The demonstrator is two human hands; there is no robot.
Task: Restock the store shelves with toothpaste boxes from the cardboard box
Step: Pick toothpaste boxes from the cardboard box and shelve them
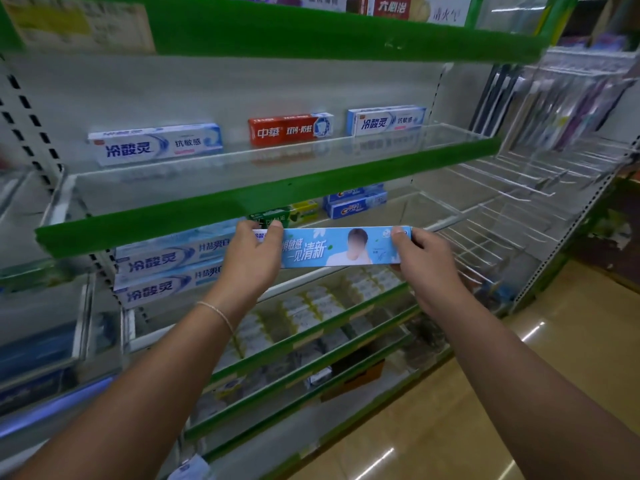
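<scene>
Light-blue toothpaste box (337, 246): L hand (251, 259) & R hand (427, 259) fingers clamped on its ends. Risk: box clips green shelf edge (207, 211) just above fingertips, slips.

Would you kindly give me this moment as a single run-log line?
left hand grips light-blue toothpaste box | right hand grips other end | box level before green shelf edge | not yet shelved
</scene>
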